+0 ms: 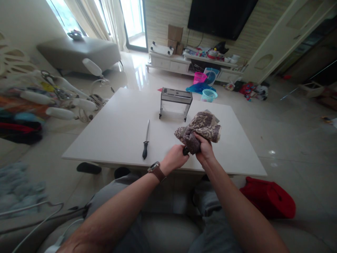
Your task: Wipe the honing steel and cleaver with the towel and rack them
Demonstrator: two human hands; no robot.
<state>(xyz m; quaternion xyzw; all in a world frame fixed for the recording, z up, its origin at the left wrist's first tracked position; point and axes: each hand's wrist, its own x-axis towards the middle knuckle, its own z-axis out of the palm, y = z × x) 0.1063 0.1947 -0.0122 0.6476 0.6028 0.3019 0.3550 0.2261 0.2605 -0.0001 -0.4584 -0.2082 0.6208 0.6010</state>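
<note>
My left hand point(175, 157), with a watch on its wrist, is closed round the black handle of a knife point(185, 151). A brown-and-cream patterned cloth point(202, 126) is folded over the blade, and only a grey flat corner shows past its far edge. My right hand point(206, 149) grips this cloth from the right, thumb on top. Both hands are above the near edge of the white table point(118, 130). To their left a honing steel point(145, 142) lies with its black handle towards me. Farther back stands a metal-topped knife holder point(176, 100) with see-through sides.
Beyond the table are a light-blue basket point(209, 95), a pink basket point(200, 77) and a low white TV cabinet point(168, 64). A lamp with several white shades point(61, 113) is at the left. A red bag-like item point(268, 197) sits low at the right.
</note>
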